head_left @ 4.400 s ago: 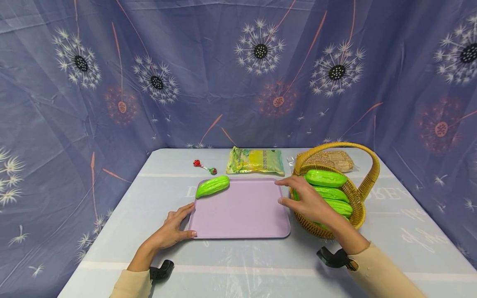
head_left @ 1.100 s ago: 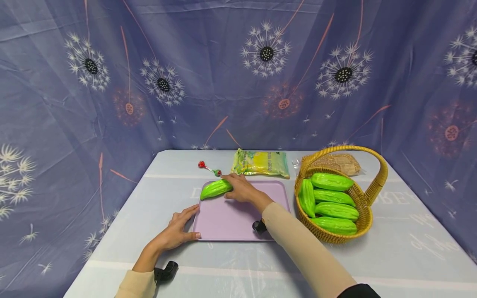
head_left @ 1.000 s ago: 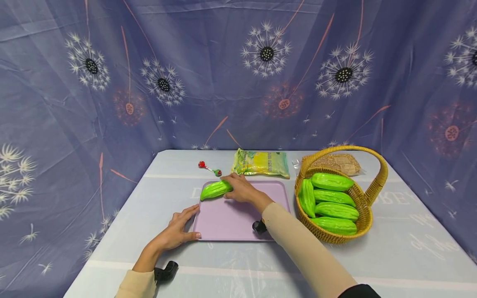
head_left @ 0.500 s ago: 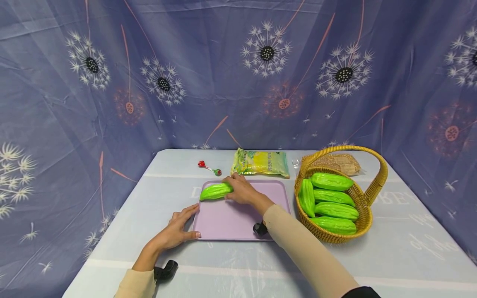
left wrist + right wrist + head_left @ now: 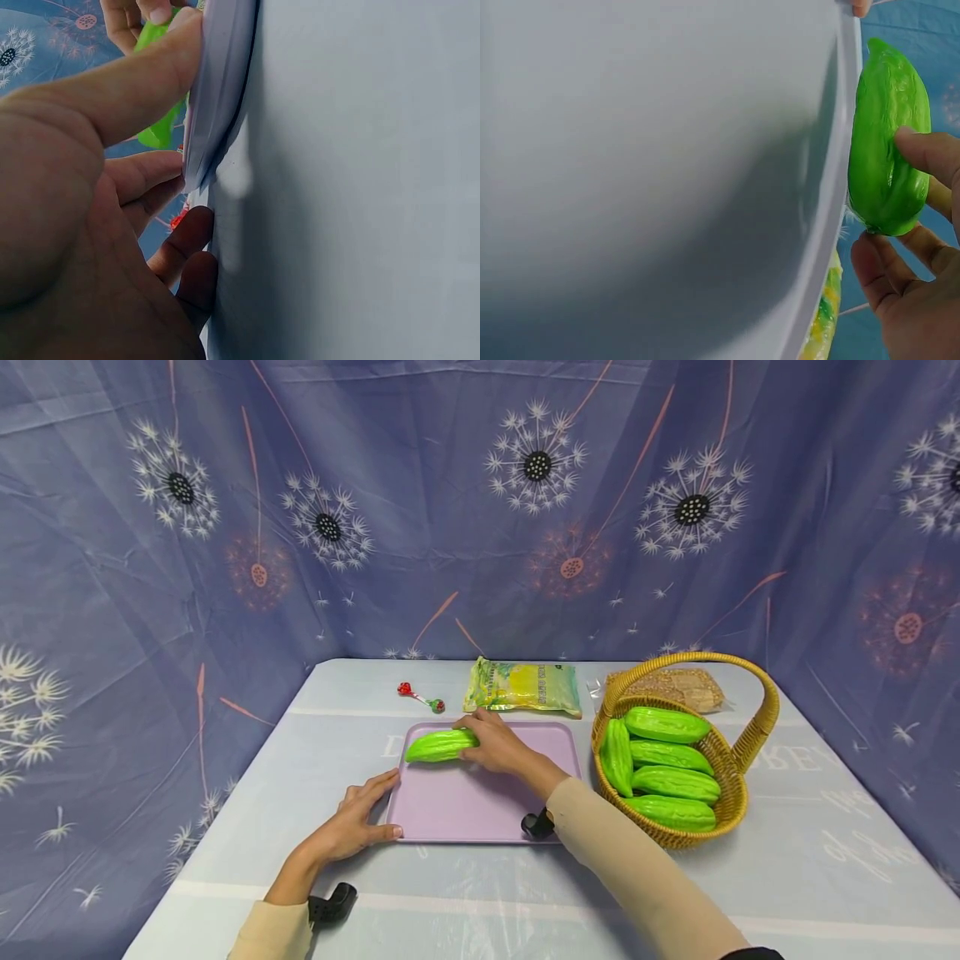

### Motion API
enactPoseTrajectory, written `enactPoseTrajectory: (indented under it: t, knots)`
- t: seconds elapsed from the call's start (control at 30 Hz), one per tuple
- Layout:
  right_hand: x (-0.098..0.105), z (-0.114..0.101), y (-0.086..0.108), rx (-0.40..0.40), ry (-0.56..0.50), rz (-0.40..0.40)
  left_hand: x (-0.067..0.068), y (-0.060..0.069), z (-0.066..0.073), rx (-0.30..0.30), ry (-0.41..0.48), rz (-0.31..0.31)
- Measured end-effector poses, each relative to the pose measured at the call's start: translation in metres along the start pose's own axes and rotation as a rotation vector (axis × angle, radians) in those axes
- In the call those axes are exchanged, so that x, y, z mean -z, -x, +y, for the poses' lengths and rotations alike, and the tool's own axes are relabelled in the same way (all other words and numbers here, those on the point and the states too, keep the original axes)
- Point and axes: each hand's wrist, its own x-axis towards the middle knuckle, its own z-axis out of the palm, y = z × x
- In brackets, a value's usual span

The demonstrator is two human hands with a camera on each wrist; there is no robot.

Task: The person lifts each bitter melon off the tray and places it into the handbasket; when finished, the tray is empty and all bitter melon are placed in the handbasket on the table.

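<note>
A bright green bitter melon (image 5: 438, 746) lies in the back left part of the purple tray (image 5: 457, 806). My right hand (image 5: 491, 743) holds its right end, the thumb on one side and fingers on the other; the right wrist view shows this grip on the bitter melon (image 5: 889, 142) near the tray's rim (image 5: 844, 120). At the tray's left side, my left hand (image 5: 352, 818) rests with fingers spread, its thumb touching the near left corner. Fingertips of that left hand (image 5: 82, 187) touch the tray's edge (image 5: 217, 90) in the left wrist view.
A wicker basket (image 5: 738, 797) with a tall handle stands right of the tray, holding several green bitter melons. Behind the tray lie a red and green twist-shaped trinket (image 5: 422, 697), a yellow-green packet (image 5: 522, 686) and a clear bag of brown food (image 5: 667, 689).
My right hand has moved from the basket side to the bitter melon and taken hold of it. The bitter melon has shifted slightly right and turned more level. My left hand stays at the tray.
</note>
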Motion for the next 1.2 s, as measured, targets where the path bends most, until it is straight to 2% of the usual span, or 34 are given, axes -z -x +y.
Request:
enactPoseTrajectory:
  t: [0.37, 0.77, 1.2]
  knots:
    - [0.019, -0.001, 0.024, 0.032, -0.015, 0.075, 0.001, 0.001, 0.001, -0.002, 0.003, 0.008]
    - [0.039, -0.012, 0.056, 0.075, -0.016, 0.177, 0.000, 0.001, 0.001, 0.001, 0.002, 0.012]
    - [0.060, -0.016, 0.091, 0.090, -0.034, 0.239, 0.000, 0.000, 0.002, 0.035, -0.003, -0.006]
